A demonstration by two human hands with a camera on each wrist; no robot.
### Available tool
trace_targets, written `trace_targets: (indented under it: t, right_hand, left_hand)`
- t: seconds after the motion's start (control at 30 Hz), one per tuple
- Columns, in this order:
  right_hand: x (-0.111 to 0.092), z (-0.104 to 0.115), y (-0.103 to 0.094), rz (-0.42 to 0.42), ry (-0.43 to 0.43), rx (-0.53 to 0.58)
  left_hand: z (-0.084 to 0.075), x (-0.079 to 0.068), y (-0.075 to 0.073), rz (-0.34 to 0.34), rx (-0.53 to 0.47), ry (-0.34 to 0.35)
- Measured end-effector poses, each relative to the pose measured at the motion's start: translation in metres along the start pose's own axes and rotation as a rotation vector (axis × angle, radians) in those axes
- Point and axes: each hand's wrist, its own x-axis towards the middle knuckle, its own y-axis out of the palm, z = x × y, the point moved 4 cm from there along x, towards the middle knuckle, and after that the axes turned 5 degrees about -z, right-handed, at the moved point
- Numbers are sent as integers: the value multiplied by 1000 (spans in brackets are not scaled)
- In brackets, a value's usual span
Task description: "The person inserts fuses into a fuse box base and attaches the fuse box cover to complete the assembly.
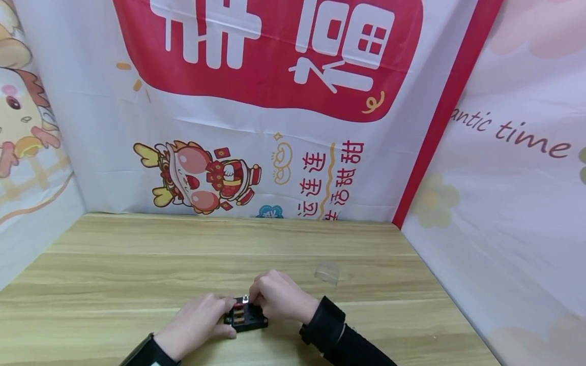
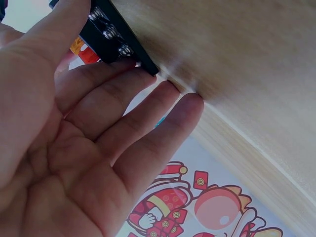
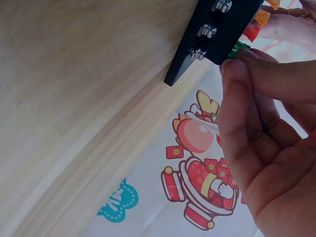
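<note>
A small black fuse block (image 1: 251,322) with metal terminals along its side is on the table between both hands. My left hand (image 1: 199,317) grips its left side, thumb near me and fingertips at the far edge. Orange fuses (image 3: 262,18) and a red fuse (image 3: 251,32) stick out of the block in the right wrist view. With thumb and index finger, my right hand (image 1: 280,296) pinches a green fuse (image 3: 238,48) at the block's end. Fingers partly cover the green fuse, so how deep it sits cannot be told.
A clear plastic cover (image 1: 327,272) lies on the wooden table (image 1: 137,264), beyond and right of the right hand. Printed cloth (image 1: 220,114) hangs at the table's back edge, with more cloth along both sides.
</note>
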Motion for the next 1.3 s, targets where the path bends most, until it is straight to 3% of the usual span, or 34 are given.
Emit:
trace_targets:
  t: [0.57,0.87,1.07,1.3]
  right_hand:
    - [-2,2,-7,51,-24,-32]
    - [-2,5,-7,5,-71,-80]
    - [-1,6,-7,-14,-52,-86]
    - [-4,10,-4,-31,-55,-176]
  left_hand:
    - [-1,0,-1,6,4,14]
    - [-2,0,-1,13,1,-12]
    - [-3,2,-3,-9,4,1]
    - [-3,1,-2,-23,13,30]
